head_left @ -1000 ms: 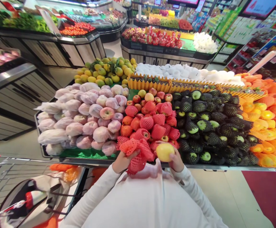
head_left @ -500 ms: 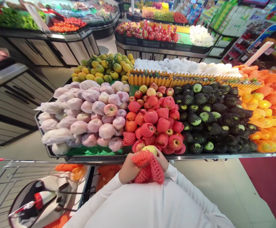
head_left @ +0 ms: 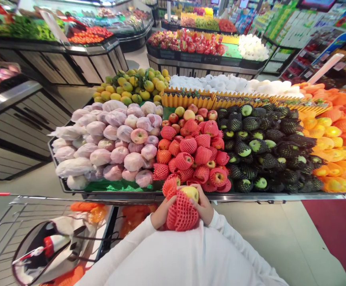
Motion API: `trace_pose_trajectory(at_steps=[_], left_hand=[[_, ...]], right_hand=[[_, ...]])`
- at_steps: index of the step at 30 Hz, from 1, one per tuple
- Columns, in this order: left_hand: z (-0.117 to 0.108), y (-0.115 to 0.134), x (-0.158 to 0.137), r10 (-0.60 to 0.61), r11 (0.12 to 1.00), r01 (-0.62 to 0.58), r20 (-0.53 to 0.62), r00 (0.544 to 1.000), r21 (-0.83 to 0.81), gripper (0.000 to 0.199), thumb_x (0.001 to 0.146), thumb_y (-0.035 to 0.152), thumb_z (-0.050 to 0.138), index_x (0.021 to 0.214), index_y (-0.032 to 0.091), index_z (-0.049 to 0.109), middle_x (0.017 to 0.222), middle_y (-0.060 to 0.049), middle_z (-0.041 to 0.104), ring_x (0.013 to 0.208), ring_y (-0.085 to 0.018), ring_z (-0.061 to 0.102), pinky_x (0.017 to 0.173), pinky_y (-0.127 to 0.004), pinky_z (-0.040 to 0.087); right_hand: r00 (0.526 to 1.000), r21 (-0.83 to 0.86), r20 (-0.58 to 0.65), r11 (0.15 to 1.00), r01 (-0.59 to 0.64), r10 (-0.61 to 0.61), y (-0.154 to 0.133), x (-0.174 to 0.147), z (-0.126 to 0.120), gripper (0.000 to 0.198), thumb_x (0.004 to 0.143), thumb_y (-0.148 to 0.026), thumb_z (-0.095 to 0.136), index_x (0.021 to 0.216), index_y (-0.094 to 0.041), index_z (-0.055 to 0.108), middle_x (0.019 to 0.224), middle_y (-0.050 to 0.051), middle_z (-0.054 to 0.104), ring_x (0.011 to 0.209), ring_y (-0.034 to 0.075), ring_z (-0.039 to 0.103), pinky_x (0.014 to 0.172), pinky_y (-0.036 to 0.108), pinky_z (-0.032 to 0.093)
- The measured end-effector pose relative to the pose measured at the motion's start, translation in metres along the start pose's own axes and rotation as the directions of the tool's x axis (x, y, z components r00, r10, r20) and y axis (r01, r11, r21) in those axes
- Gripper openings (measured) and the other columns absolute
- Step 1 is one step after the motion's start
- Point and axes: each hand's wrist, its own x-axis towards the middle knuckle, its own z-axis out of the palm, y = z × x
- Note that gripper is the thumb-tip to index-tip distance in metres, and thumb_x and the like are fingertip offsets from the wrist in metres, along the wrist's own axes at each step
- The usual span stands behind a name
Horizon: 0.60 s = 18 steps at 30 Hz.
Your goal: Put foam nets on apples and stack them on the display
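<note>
In front of my chest, at the front edge of the fruit stand, I hold a yellow-green apple [head_left: 191, 193] in both hands. A red foam net [head_left: 182, 214] covers its lower part, and the top of the apple is bare. My left hand [head_left: 161, 213] is closed around the net from the left; some of its fingers are hidden behind the mesh. From the right, my right hand [head_left: 205, 204] grips the apple, its fingers curved over the top and side. Just beyond my hands lies a pile of red apples [head_left: 189, 144], many in the same kind of red net.
Wrapped pinkish fruit [head_left: 100, 157] fills the stand's left side. To the right lie green fruits in black nets [head_left: 259, 145], then orange-wrapped fruit [head_left: 340, 153]. A metal cart [head_left: 0, 222] with an open bag [head_left: 61, 230] stands at lower left.
The foam net, bunched loosely before, is now spread around the lower apple. More of the apple shows, and my fingers have shifted around it. The view has moved slightly.
</note>
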Motion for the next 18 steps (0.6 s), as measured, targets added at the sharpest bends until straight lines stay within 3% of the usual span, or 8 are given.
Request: trace_pose_trajectory(at_steps=[3, 8, 10, 12, 15, 18], left_hand=[[0.018, 0.007, -0.004, -0.082, 0.996, 0.082, 0.03, 0.996, -0.028, 0.048, 0.067, 0.057, 0.064, 0.089, 0.015, 0.069, 0.092, -0.011, 0.071, 0.109, -0.031, 0.061, 0.096, -0.044, 0.049], [0.046, 0.0, 0.011, 0.046, 0.998, -0.05, -0.081, 0.996, -0.038, 0.042, 0.064, 0.047, 0.067, 0.091, 0.015, 0.068, 0.097, -0.011, 0.071, 0.111, -0.032, 0.06, 0.095, -0.044, 0.05], [0.058, -0.008, 0.022, 0.096, 0.99, -0.108, -0.128, 0.987, -0.086, 0.042, 0.065, 0.043, 0.068, 0.097, 0.016, 0.067, 0.103, -0.009, 0.07, 0.114, -0.03, 0.059, 0.097, -0.043, 0.049], [0.071, -0.014, 0.032, 0.16, 0.976, -0.18, -0.155, 0.975, -0.123, 0.041, 0.068, 0.04, 0.069, 0.101, 0.016, 0.065, 0.112, -0.008, 0.068, 0.119, -0.028, 0.057, 0.102, -0.042, 0.046], [0.088, -0.022, 0.046, 0.117, 0.959, -0.151, -0.151, 0.982, -0.241, 0.041, 0.07, 0.041, 0.068, 0.101, 0.014, 0.065, 0.111, -0.009, 0.069, 0.111, -0.027, 0.061, 0.104, -0.043, 0.045], [0.106, -0.03, 0.059, -0.065, 0.906, 0.027, -0.076, 0.995, -0.423, 0.049, 0.066, 0.048, 0.071, 0.096, 0.011, 0.067, 0.101, -0.013, 0.071, 0.1, -0.029, 0.066, 0.097, -0.048, 0.049]], right_hand=[[0.997, -0.113, 0.041, 0.991, 0.069, -0.065, -0.008, -0.001, -0.013, 0.046, 0.092, -0.058, 0.044, 0.117, -0.02, 0.047, 0.112, 0.009, 0.056, 0.102, 0.023, 0.053, 0.096, 0.036, 0.039], [0.967, -0.109, -0.135, 0.973, 0.202, -0.216, -0.017, -0.001, -0.036, 0.047, 0.097, -0.057, 0.027, 0.118, -0.022, 0.05, 0.113, 0.01, 0.051, 0.107, 0.024, 0.05, 0.096, 0.038, 0.039], [0.933, -0.187, -0.172, 0.94, 0.284, -0.316, -0.023, -0.002, -0.052, 0.047, 0.09, -0.062, 0.043, 0.114, -0.022, 0.054, 0.113, 0.01, 0.05, 0.108, 0.026, 0.049, 0.095, 0.041, 0.039], [0.913, -0.305, -0.128, 0.891, 0.336, -0.387, -0.031, -0.005, -0.072, 0.038, 0.078, -0.053, 0.068, 0.099, -0.022, 0.061, 0.106, 0.009, 0.052, 0.103, 0.026, 0.051, 0.093, 0.041, 0.04], [0.932, -0.293, -0.025, 0.894, 0.338, -0.361, -0.038, -0.01, -0.105, 0.019, 0.076, -0.031, 0.075, 0.074, -0.02, 0.059, 0.094, 0.007, 0.057, 0.09, 0.022, 0.056, 0.084, 0.037, 0.043], [0.973, -0.051, 0.024, 0.972, 0.23, -0.229, -0.035, -0.011, -0.137, 0.014, 0.082, -0.028, 0.069, 0.081, -0.021, 0.057, 0.091, 0.006, 0.061, 0.083, 0.018, 0.058, 0.072, 0.031, 0.045]])
